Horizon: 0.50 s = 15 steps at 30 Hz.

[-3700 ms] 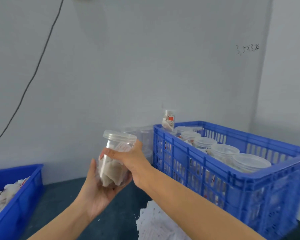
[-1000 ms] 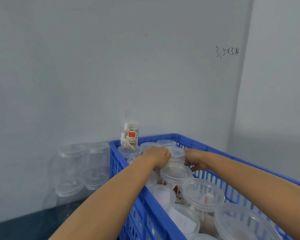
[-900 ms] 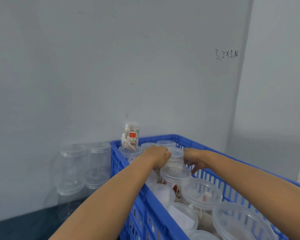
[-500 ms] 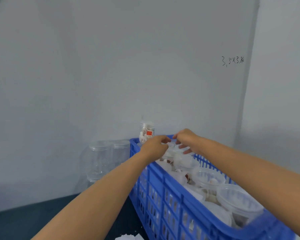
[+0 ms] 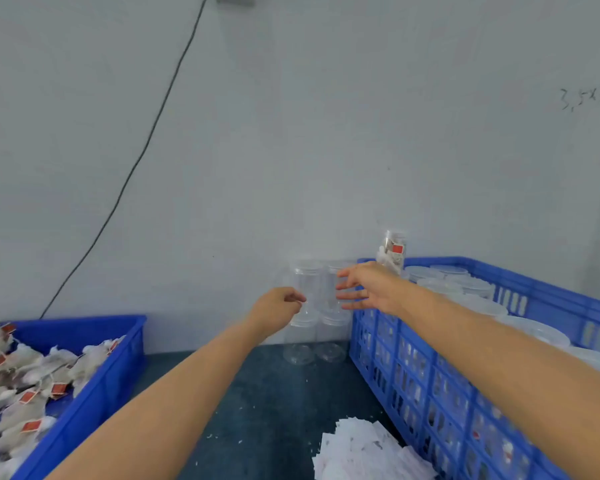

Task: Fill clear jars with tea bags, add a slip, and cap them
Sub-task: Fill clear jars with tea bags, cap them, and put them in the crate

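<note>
Only real writing here is a pencil scribble on the wall [image 5: 326, 133], way up and off to the right of the right hand's fingers [image 5: 347, 284], running off the edge. The scribble [image 5: 589, 97] looks like "3,5x3", and whatever comes after that is cut off. The red tags [image 5: 31, 426] on the tea bags in the bin [image 5: 94, 403], down and left of the left hand's fingers [image 5: 293, 299], are too small to read. Same for the red label [image 5: 397, 248] in the jar [image 5: 392, 251] just up and right of the right fingers. The slips [image 5: 364, 452] show gray print, all blurry.
</note>
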Available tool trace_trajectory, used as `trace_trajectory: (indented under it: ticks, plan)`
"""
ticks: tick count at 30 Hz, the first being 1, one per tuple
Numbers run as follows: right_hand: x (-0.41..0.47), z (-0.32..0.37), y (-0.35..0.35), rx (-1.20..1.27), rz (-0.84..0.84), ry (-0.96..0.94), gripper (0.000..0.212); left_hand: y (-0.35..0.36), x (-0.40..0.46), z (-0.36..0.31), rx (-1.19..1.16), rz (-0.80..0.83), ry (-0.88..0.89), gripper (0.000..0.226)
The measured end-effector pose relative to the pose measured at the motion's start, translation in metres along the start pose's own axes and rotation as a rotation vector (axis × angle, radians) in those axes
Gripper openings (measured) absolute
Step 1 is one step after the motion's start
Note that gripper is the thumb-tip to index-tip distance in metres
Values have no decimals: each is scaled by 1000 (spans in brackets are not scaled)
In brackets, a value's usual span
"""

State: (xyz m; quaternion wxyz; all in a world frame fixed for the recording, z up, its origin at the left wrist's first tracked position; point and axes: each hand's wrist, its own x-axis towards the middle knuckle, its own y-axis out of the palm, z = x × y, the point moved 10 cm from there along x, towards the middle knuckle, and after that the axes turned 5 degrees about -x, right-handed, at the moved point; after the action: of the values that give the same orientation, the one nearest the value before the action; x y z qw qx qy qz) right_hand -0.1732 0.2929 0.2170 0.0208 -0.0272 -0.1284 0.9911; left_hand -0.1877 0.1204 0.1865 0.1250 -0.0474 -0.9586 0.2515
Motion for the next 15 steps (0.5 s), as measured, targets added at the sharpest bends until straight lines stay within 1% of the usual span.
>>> trace_trajectory:
  ticks: [4, 9, 12, 15]
  plan:
    - [24, -18, 25, 12, 2, 39, 34, -34, 12, 51, -76, -83, -117, 29]
    - [62, -44, 32, 56, -80, 110, 34, -42, 42, 92, -152, -121, -201, 36]
    - [84, -58, 37, 70, -110, 142, 39, -35, 68, 103, -199, -130, -209, 48]
    - [102, -70, 45, 66, -110, 165, 42, -17, 95, 111, -248, -132, -214, 67]
